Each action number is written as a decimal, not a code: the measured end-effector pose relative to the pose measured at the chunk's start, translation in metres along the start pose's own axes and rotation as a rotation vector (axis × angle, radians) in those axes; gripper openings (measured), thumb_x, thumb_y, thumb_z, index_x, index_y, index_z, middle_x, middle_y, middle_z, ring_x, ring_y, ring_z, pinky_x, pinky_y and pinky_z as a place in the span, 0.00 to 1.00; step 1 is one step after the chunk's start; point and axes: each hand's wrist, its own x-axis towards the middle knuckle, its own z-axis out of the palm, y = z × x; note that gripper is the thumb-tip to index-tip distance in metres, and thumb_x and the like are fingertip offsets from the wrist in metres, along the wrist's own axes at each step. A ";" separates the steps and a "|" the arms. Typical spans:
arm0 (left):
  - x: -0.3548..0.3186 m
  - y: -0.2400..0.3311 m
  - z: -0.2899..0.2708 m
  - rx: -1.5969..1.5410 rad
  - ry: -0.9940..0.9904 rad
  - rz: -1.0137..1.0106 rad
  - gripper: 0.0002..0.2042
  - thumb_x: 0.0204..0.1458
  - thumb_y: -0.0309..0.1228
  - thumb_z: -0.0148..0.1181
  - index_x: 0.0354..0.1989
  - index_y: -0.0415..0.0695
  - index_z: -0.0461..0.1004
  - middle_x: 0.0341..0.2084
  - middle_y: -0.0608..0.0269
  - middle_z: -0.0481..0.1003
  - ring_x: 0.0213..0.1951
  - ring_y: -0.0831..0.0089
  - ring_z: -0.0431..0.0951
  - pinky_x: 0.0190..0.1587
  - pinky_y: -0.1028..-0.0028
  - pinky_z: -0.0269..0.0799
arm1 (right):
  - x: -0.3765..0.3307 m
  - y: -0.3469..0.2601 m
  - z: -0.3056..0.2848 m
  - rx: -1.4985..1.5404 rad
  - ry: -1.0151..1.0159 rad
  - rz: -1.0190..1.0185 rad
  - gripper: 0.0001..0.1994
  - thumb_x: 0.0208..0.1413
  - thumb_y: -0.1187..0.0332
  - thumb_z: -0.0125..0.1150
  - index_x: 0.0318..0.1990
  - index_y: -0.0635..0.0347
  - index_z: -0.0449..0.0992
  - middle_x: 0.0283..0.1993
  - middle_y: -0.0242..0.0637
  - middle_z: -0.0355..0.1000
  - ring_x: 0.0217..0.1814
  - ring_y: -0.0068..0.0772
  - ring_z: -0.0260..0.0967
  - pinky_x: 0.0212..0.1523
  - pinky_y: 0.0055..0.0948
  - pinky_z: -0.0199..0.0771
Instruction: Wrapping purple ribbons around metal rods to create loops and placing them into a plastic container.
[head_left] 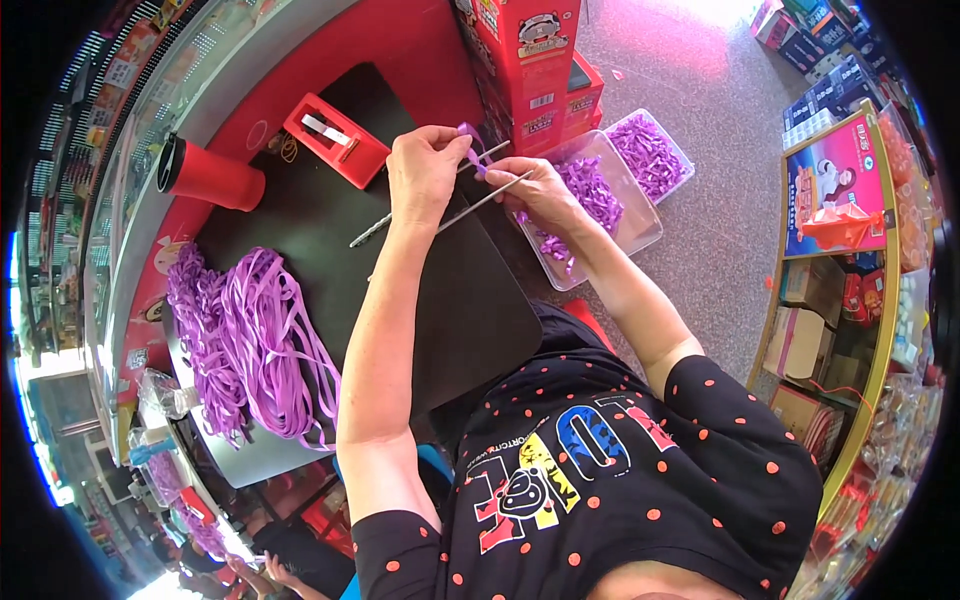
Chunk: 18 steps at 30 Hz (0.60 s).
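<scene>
The left hand (425, 170) and the right hand (540, 192) are close together above the black mat (300, 215), both pinched on a small purple ribbon piece (472, 145) wound around two thin grey metal rods (420, 215). The rods' long axis runs from about eight o'clock to two o'clock, their far tips under the fingers. At three o'clock of the hands sits a clear plastic tray (640, 225) of shiny purple ribbon bows (590, 190). At seven o'clock lies a loose heap of flat, glossy purple ribbon strips (250, 340). At ten o'clock stand a red tape dispenser (335, 138) and a red cylindrical cup (208, 175).
</scene>
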 end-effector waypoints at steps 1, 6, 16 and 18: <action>-0.001 0.002 0.001 0.075 0.025 0.017 0.12 0.47 0.34 0.65 0.36 0.39 0.80 0.24 0.61 0.79 0.28 0.79 0.77 0.35 0.76 0.71 | -0.001 0.001 0.002 -0.002 -0.002 0.000 0.13 0.55 0.60 0.63 0.39 0.59 0.79 0.22 0.25 0.69 0.18 0.11 0.58 0.15 0.13 0.52; -0.003 -0.001 0.002 0.135 0.113 0.077 0.12 0.47 0.34 0.64 0.35 0.38 0.80 0.25 0.60 0.79 0.30 0.73 0.78 0.38 0.74 0.72 | -0.006 0.004 0.013 0.088 0.070 -0.017 0.12 0.53 0.59 0.65 0.35 0.59 0.77 0.22 0.26 0.69 0.17 0.10 0.57 0.15 0.13 0.51; -0.019 -0.017 0.001 0.263 0.036 0.356 0.06 0.44 0.31 0.63 0.29 0.45 0.82 0.35 0.62 0.74 0.43 0.61 0.69 0.50 0.65 0.63 | -0.007 -0.001 0.012 0.056 0.063 -0.031 0.12 0.53 0.61 0.64 0.35 0.62 0.77 0.22 0.26 0.69 0.19 0.10 0.58 0.18 0.13 0.53; -0.020 -0.017 0.001 0.268 0.035 0.335 0.06 0.45 0.32 0.63 0.29 0.45 0.82 0.36 0.63 0.74 0.45 0.61 0.67 0.52 0.65 0.61 | -0.008 -0.001 0.013 -0.013 0.040 -0.069 0.12 0.56 0.62 0.61 0.38 0.62 0.78 0.21 0.25 0.69 0.20 0.10 0.59 0.19 0.13 0.54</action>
